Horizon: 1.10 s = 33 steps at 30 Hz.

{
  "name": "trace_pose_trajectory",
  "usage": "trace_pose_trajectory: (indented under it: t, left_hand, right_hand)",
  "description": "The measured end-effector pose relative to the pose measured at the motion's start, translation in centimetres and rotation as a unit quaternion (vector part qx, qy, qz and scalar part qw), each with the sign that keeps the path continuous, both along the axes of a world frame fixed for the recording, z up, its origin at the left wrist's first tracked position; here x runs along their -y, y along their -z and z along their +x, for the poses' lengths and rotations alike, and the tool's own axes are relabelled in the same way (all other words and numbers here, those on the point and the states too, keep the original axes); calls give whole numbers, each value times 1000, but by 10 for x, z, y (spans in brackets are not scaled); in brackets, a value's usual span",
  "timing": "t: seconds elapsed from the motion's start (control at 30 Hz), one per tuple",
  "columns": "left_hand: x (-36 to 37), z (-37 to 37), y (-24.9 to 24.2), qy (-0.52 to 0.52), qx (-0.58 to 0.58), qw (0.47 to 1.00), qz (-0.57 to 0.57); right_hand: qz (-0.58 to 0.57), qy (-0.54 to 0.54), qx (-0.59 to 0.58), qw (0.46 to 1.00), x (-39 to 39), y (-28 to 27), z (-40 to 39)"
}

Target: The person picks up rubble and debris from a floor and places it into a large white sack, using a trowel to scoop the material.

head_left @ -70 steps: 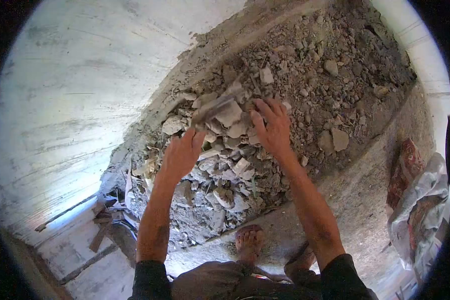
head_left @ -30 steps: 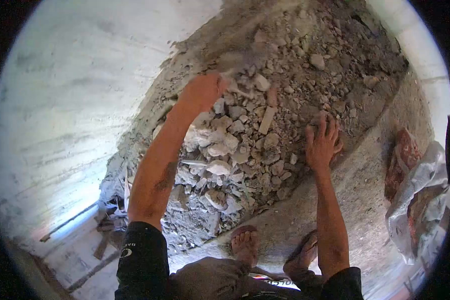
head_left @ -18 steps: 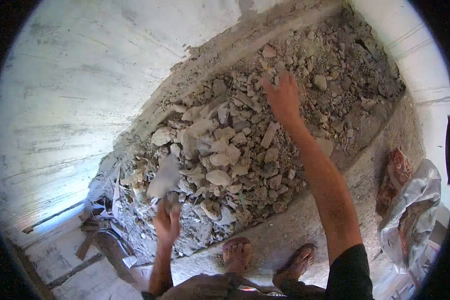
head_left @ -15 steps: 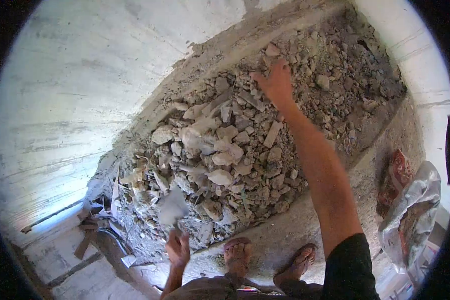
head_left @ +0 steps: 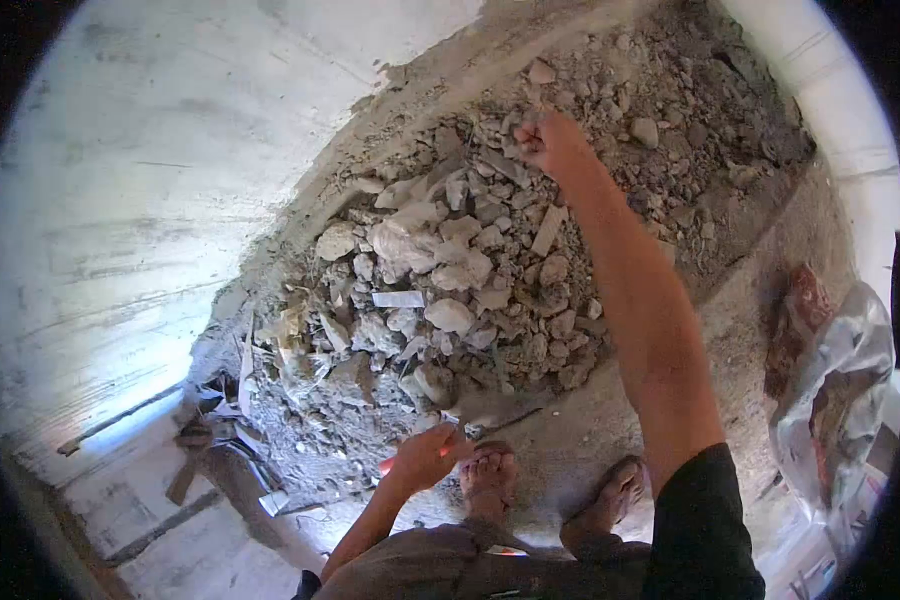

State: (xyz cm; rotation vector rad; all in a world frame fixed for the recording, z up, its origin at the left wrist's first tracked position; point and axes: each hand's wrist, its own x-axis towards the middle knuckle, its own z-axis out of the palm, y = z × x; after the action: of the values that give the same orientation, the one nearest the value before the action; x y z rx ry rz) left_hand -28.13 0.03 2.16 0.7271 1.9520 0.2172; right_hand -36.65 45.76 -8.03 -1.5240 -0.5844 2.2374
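Note:
My left hand (head_left: 425, 460) is wrapped round the red handle (head_left: 388, 465) of a trowel, low in front of the rubble near my feet. The trowel's blade is blurred and hard to separate from the dust. Up at the far side of the rubble heap (head_left: 440, 330), my right hand (head_left: 555, 145) has its fingers curled in among small stones. What they grip, if anything, I cannot make out. Just beyond that hand lies a pinkish broken chunk (head_left: 541, 72). A flat white strip (head_left: 398, 299) rests on the heap between both hands.
A pale plastered wall (head_left: 150, 180) rises on the left, and another white wall (head_left: 850, 110) on the right. A silvery plastic sack (head_left: 840, 390) and a reddish bag (head_left: 805, 305) stand at the right. My sandalled feet (head_left: 490, 475) are at the heap's near edge.
My right hand has closed from spread fingers, staying over the far rubble. My left hand has swung right with the trowel, away from the heap's left part. The view has shifted slightly.

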Motion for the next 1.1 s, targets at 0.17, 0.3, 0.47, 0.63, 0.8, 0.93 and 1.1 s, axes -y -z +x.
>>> trace_pose_trajectory:
  t: [0.17,0.3,0.47,0.63,0.8,0.93,1.1]
  left_hand:
    - [38,14,21,-7,36,996,-76]
    - [62,14,31,-32,23,996,-76]
    - [71,12,40,-83,45,993,-71]
    - [109,14,87,26,17,999,-39]
    - [79,3,65,-11,67,996,-61]
    - [63,-1,41,-6,72,993,-89]
    - [19,-46,-15,103,-12,988,115]
  right_hand:
    - [32,-8,-14,999,-14,-13,25]
    - [65,-142,74,985,-10,39,40]
    - [235,-114,182,948,26,84,31]
    - [144,-41,106,983,49,7,62]
    - [228,-99,131,960,110,-37,85]
    - [237,-73,126,961,161,-50,124]
    - [425,-144,206,870,156,-87,211]
